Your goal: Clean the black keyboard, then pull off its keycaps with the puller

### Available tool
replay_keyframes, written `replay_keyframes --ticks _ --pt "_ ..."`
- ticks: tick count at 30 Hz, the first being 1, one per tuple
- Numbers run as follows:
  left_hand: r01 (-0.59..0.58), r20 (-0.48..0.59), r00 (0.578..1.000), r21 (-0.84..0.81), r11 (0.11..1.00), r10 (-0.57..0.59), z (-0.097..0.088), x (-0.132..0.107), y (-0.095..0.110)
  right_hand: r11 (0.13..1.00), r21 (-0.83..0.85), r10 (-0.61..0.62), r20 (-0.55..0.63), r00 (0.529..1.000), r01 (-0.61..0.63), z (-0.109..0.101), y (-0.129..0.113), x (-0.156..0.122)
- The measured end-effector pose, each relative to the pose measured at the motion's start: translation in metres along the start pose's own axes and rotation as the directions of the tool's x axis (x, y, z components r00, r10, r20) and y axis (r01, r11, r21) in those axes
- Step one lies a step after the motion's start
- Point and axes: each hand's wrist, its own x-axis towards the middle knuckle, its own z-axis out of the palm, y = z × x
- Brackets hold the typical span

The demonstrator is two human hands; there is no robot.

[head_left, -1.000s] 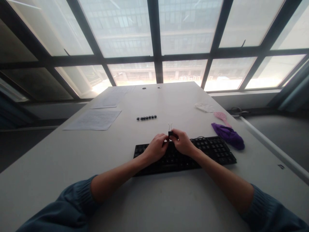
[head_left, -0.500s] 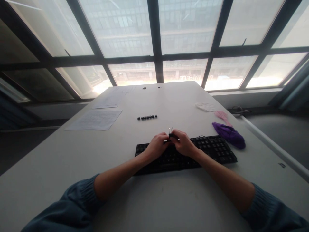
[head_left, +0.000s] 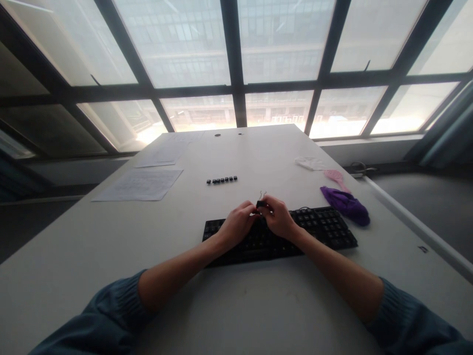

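Note:
My right hand pinches a black binder clip whose two wire handles point up and away from me. Close against it, my left hand is closed, fingertips and thumb pressed together beside the clip; what lies between them is hidden. Both hands are over the upper middle of a black keyboard, covering part of its keys. Beyond the keyboard, several small black keycaps stand in a row on the white table.
Printed papers lie on the left. Along the right side are a purple cloth item, a pink brush-like item and a crumpled clear plastic bag. A small dark piece lies near the right edge. Windows stand behind the table.
The binder clip has tilted slightly, its wire handles now leaning more to the right. Both hands stay close together over the keyboard. The whole view has shifted a little.

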Motion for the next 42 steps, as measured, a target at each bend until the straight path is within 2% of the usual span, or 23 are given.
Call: replay_keyframes --ticks 5,14,19,31,36,42 --pt "-0.003 -0.014 1.000 0.013 1.000 0.003 0.0003 -0.0021 0.0019 1.000 0.003 0.025 -0.011 1.000 -0.025 -0.0002 -0.0019 0.0019" --pt "-0.015 -0.018 1.000 0.025 1.000 0.016 0.0026 -0.0026 -0.0006 0.993 -0.122 -0.009 0.010 1.000 0.011 0.0029 -0.0037 0.0020" --pt "-0.008 -0.026 1.000 0.046 0.999 0.009 0.0032 -0.0019 -0.0014 0.984 -0.176 0.010 -0.001 1.000 -0.010 0.0032 -0.0058 0.0011" --pt "0.027 -0.022 0.999 0.110 0.994 -0.025 0.0033 -0.0001 0.0007 0.991 -0.136 -0.003 0.038 0.999 0.008 0.0026 -0.0050 0.0021" --pt "-0.011 -0.035 0.999 0.062 0.998 0.013 0.0027 -0.0009 -0.0018 0.995 -0.103 0.011 -0.033 0.999 -0.015 0.0033 -0.0050 0.0035" --pt "0.011 -0.055 0.998 -0.006 1.000 -0.011 0.0021 -0.0020 -0.0017 0.998 -0.025 0.057 -0.102 0.993 -0.060 0.0022 -0.0043 0.0048"
